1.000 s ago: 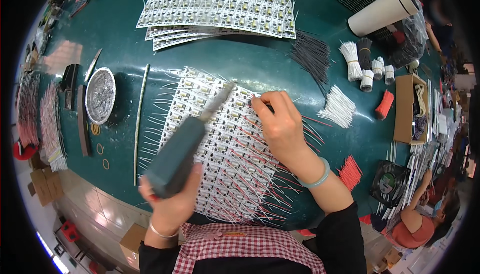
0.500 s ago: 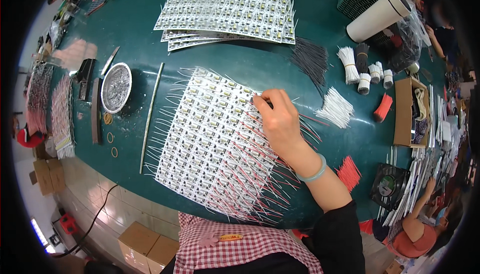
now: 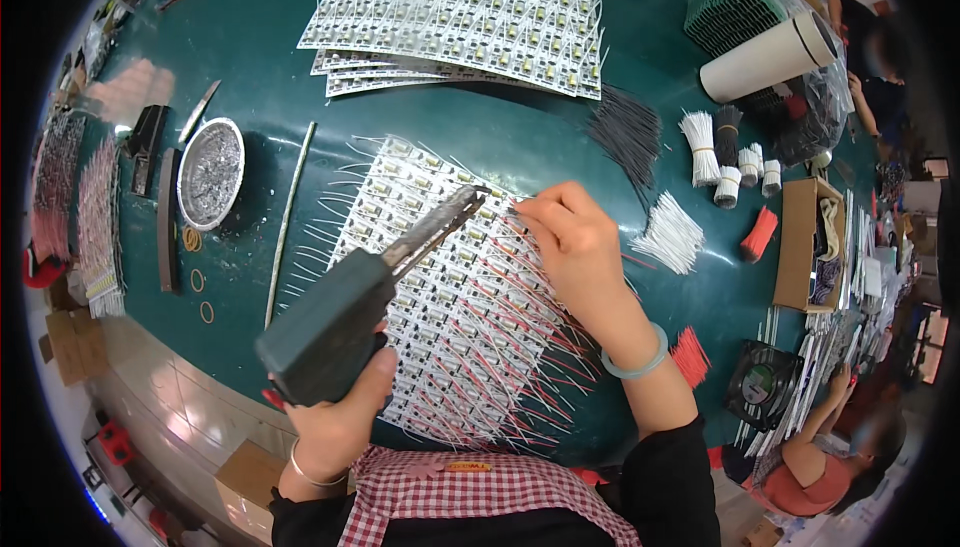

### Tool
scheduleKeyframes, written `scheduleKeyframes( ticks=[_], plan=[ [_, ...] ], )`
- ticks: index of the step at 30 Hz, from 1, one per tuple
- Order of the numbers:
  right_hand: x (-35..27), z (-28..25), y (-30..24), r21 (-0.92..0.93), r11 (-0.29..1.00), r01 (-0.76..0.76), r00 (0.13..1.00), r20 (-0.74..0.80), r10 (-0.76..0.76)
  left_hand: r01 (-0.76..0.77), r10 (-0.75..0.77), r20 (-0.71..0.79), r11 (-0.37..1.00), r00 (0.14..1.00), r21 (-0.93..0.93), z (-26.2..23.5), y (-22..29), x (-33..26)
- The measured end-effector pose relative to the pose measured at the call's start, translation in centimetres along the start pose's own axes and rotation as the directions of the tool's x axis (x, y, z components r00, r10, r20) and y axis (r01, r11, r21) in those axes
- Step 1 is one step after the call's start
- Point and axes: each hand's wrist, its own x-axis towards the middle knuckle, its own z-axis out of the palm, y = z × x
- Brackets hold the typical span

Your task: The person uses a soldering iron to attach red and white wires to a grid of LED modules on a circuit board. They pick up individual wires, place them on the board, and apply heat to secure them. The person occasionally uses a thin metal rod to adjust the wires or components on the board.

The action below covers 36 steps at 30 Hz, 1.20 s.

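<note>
Your left hand (image 3: 338, 425) has its grip wrapped around the gun-shaped tool (image 3: 325, 332), while your right hand (image 3: 580, 247), its hold impossible to tell, touches the circuit board (image 3: 440, 317) along the bench's (image 3: 545, 132) near edge, presumably light, stiff, brittle, best lifted by its rim.

Tabletop (image 3: 245, 297): glossy dark green, spanning the scene; pinkish reflection (image 3: 130, 90) at far left. Floor (image 3: 185, 392), near left: pale tiles, glare spots. Bright strip (image 3: 103, 515) at near-left rim. Bright window-like panel (image 3: 932, 342), right rim.
</note>
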Motion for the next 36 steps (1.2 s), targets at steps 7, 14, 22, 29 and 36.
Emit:
scheduleKeyframes(
  ticks=[7, 14, 22, 29, 36],
  plan=[
    [0.6, -0.2, -0.2, -0.135, 0.99, 0.046, 0.998, 0.043, -0.041, -0.134, 0.114, 0.135, 0.98, 0.984, 0.15, 1.0, -1.7, 1.1],
    [0.6, 0.0, -0.7, -0.2, 0.977, 0.079, 0.995, 0.08, -0.064, -0.219, 0.173, 0.213, 0.952, 0.962, 0.214, 1.9, -1.2, 2.6],
    [0.8, -0.1, -0.8, -0.188, 0.978, 0.085, 0.993, 0.102, -0.066, -0.218, 0.165, 0.218, 0.944, 0.962, 0.246, 2.3, -1.4, 2.6],
    [0.7, -0.1, -0.7, -0.171, 0.982, 0.085, 0.993, 0.1, -0.068, -0.226, 0.17, 0.227, 0.941, 0.959, 0.25, 2.4, -1.8, 2.6],
    [0.7, -0.1, -0.7, -0.19, 0.978, 0.09, 0.993, 0.097, -0.073, -0.318, 0.249, 0.25, 0.902, 0.936, 0.292, 2.4, -2.0, 2.9]
  ],
)
